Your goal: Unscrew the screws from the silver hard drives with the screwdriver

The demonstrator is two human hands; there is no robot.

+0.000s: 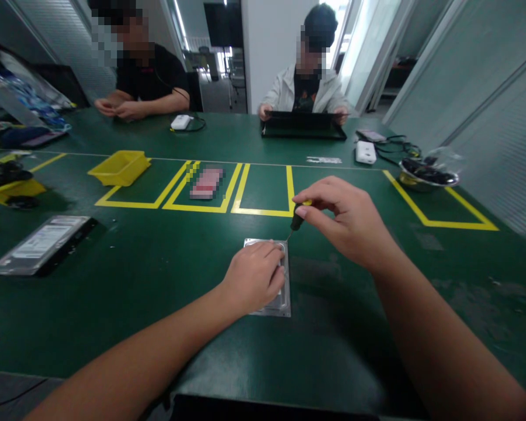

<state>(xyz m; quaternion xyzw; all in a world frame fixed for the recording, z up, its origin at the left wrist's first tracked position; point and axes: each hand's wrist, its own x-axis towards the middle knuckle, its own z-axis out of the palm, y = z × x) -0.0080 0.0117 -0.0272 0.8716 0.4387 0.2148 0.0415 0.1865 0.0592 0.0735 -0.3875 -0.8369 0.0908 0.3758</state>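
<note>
While right hand (pixel 350 219) holds screwdriver (pixel 297 220), bowl (pixel 421 184) seemingly holds dark parts (pixel 428 171).

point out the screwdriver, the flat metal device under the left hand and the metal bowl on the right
Screwdriver (pixel 297 219), head view: on its dark handle.
Flat metal device (pixel 283 300), head view: on its uncovered near right part.
Metal bowl (pixel 426 186), head view: on its outer wall.

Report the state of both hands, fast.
Left hand: open, palm down, resting on the hard drive.
Right hand: closed, holding the screwdriver.
</note>
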